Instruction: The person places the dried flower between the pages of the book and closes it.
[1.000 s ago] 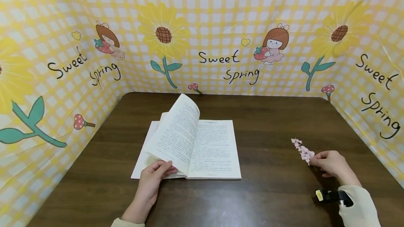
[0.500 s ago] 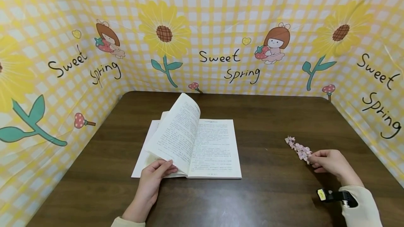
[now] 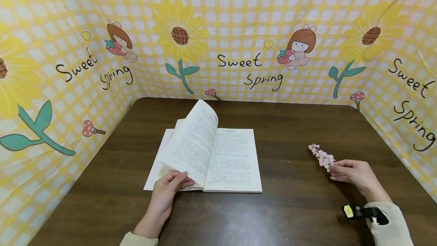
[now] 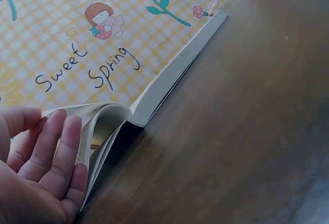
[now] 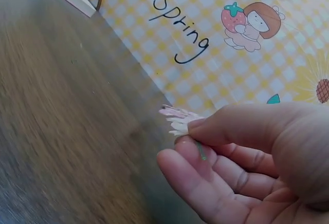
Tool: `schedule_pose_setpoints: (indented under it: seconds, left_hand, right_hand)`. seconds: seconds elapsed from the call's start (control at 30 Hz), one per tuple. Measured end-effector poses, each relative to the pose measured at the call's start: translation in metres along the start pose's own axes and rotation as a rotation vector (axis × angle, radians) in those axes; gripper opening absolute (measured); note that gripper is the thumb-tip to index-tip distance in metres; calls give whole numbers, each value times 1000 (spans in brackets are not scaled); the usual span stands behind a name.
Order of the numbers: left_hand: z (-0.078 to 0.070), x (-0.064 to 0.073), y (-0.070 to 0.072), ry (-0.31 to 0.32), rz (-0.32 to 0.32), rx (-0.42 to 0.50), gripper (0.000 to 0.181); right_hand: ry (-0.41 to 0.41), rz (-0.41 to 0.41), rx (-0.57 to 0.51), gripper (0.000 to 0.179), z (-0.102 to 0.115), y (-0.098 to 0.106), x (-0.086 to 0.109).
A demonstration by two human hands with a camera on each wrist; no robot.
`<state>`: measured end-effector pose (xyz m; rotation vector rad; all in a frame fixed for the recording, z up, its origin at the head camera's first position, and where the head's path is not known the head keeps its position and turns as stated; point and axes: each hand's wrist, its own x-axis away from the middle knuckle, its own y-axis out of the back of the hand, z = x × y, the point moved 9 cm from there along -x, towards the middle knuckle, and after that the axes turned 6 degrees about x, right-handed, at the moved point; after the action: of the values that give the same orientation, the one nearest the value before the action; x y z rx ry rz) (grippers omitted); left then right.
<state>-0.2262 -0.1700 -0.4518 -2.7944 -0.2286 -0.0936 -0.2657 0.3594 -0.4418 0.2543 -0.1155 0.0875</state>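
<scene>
An open book lies on the dark wooden table, its right-hand side flat. My left hand pinches a lifted bundle of pages by the lower edge, between thumb and fingers. In the left wrist view those pages curve up from the spine beside the fingers. To the right of the book, my right hand pinches a sprig of pale pink blossoms near its lower end. The sprig points up and left, toward the far side of the table. Its short green stem shows under the thumb in the right wrist view.
A yellow-and-white checked cloth with printed sunflowers and lettering walls the table at the back and both sides. On the right wrist is a black strap with a yellow-marked piece.
My right hand has moved slightly left and farther from me, carrying the blossom sprig, which now tilts more to the left. The left hand still holds the raised pages in place.
</scene>
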Motion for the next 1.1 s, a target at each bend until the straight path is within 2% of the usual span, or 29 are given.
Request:
schedule_pose_setpoints:
  seconds: [0.3,0.7,0.97,1.1]
  left_hand:
    - [1,-1,0,10,7,31,16]
    - [1,-1,0,13,1,42,15]
    - [1,-1,1,16,-10,40,16]
    - [0,0,1,18,-13,43,17]
  right_hand:
    - [66,25,-147,19,10,-17,-4]
    - [156,40,-229,24,31,-40,-5]
    - [204,75,-303,27,43,-64,-11]
    - [204,93,-296,26,47,-77,-16]
